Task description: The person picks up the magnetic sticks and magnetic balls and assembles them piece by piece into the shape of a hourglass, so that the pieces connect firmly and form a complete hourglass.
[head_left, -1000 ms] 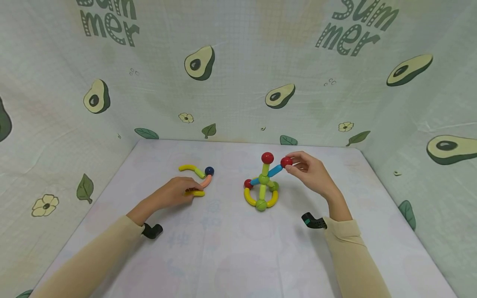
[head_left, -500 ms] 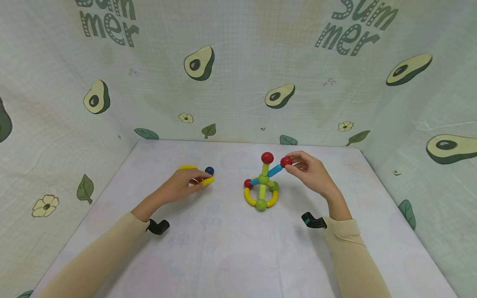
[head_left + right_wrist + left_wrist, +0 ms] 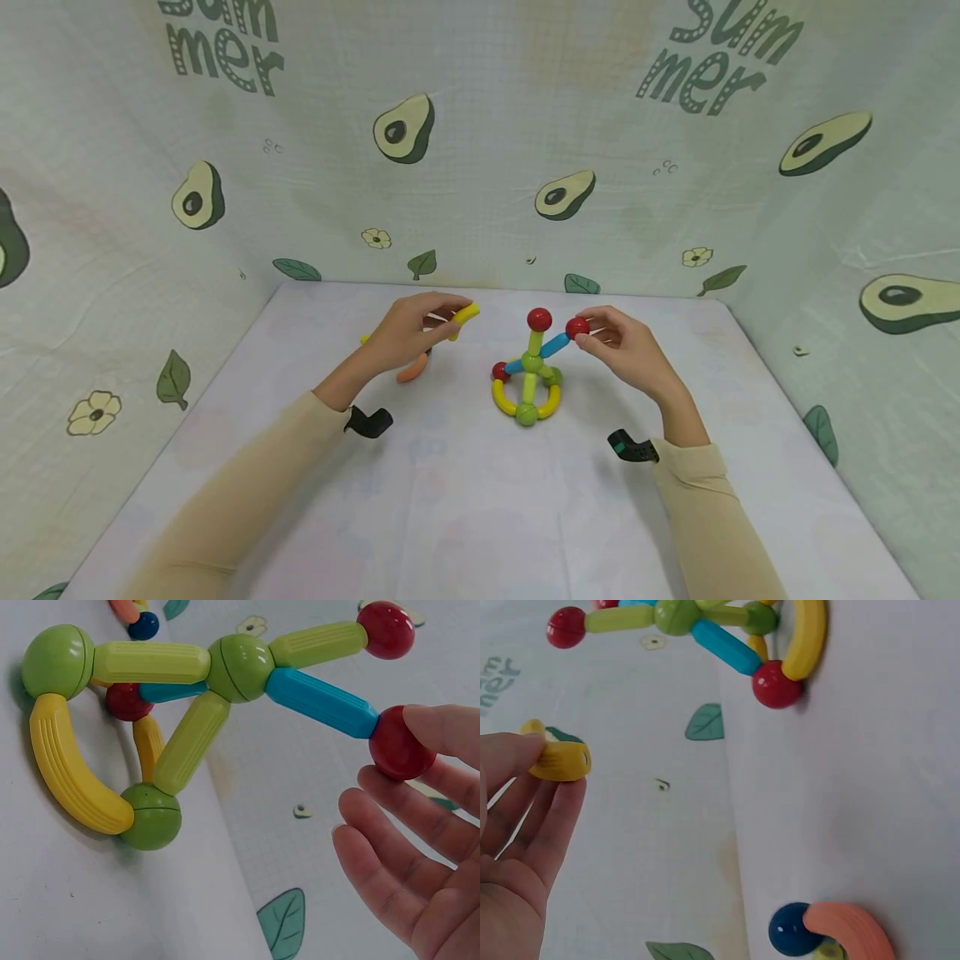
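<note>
My left hand (image 3: 414,329) pinches a curved yellow rod (image 3: 466,313) between thumb and fingertips, raised left of a ball-and-rod model. That rod appears nearly end-on in the left wrist view. The model stands on a ring of yellow curved rods (image 3: 75,769) and balls, with a green centre ball (image 3: 240,667) above. From the centre, a light green rod (image 3: 319,645) reaches up to a red ball (image 3: 539,319), and a blue rod (image 3: 322,703) slants to another red ball (image 3: 402,742). My right hand (image 3: 626,348) pinches this second red ball between thumb and fingers.
Behind and below my left hand lie an orange curved rod (image 3: 412,368) and a dark blue ball (image 3: 795,928), with a bit of a yellow rod (image 3: 364,339) peeking out. A patterned cloth wall (image 3: 480,233) rises at the table's (image 3: 480,500) far edge.
My left hand has picked the yellow curved rod up from the table and carried it right and away, toward the model. My right hand keeps its pinch on the red ball.
</note>
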Demonstrator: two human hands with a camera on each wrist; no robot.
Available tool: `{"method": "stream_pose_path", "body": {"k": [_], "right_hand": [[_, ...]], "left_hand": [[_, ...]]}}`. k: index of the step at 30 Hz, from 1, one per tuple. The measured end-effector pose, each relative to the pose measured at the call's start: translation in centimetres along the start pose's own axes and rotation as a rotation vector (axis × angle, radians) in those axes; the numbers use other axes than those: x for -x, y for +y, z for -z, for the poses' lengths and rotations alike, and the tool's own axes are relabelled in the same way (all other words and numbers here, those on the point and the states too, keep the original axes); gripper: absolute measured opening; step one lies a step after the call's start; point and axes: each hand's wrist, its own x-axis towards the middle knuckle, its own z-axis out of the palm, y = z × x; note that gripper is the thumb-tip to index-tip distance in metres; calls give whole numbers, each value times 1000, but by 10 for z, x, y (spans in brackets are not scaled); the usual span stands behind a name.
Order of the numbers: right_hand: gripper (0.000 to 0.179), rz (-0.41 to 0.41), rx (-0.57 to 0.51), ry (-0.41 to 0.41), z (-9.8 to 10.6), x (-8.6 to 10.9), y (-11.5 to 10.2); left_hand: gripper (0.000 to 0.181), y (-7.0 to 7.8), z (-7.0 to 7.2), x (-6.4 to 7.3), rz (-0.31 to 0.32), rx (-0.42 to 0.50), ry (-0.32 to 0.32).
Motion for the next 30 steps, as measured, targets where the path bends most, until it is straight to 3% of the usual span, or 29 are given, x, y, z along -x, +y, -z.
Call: {"method": "stream_pose_path", "body": {"k": [10, 17, 23, 30], "right_hand": [[44, 2, 4, 1, 0, -1, 2], [44, -8, 14, 1, 0, -1, 2], [45, -11, 5, -4, 0, -2, 1], [46, -15, -9, -5, 0, -2, 1]], "left_hand": [[42, 38, -18, -39, -72, 112, 66], [40, 53, -32, -65, -103, 163, 104], [41, 61, -43, -79, -82, 176, 121], [41, 63, -53, -85, -64, 177, 120]]}}
